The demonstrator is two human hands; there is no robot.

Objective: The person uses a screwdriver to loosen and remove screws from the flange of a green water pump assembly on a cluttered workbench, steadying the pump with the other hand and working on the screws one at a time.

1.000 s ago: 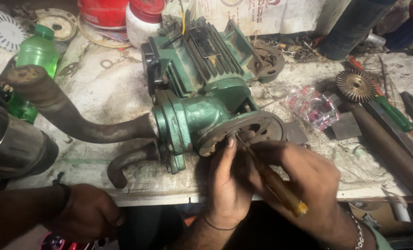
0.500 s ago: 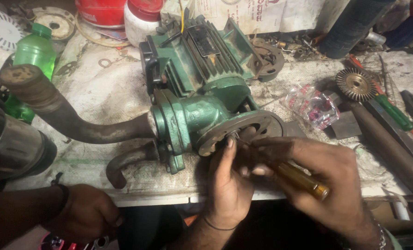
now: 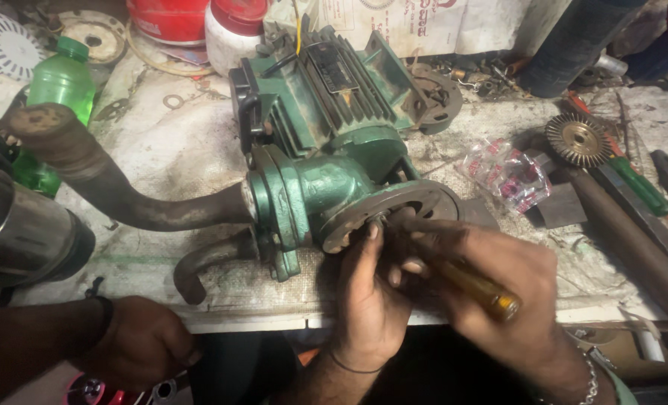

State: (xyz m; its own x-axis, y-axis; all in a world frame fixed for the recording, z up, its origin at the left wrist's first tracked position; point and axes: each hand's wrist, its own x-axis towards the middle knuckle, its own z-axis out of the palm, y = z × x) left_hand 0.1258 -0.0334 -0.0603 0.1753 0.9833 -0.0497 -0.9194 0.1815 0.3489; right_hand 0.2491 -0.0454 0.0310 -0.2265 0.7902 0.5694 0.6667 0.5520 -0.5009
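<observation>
Left hand (image 3: 371, 307): fingers are lying close together, the fingertips (image 3: 372, 231) pressing at the hub of the round grey flange (image 3: 394, 210) on the pump's open end; no pinch on any loose part is showing. Right hand (image 3: 499, 289): fingers are curling around the amber-handled screwdriver (image 3: 478, 286), whose handle butt is pointing back toward the wrist and whose shaft is disappearing behind the left hand's fingers, so the tip's seat cannot be told.

Change over the last second: the right hand is now sitting lower and flatter across the flange, and the handle is lying closer to level than it was; the left hand is staying at the hub. Judged from this, the tool is being re-angled into the same spot at the hub, not taken away.

Green motor pump (image 3: 326, 150): lying on the stained workbench (image 3: 161, 157), flange toward the wearer, with a rusty curved pipe (image 3: 109, 187) joined at its left.

Nearby: green plastic bottle (image 3: 56, 82), brass toothed wheel (image 3: 578, 139), clear printed packet (image 3: 506, 172). Another person's hand (image 3: 135, 349) is resting at the bench edge.
</observation>
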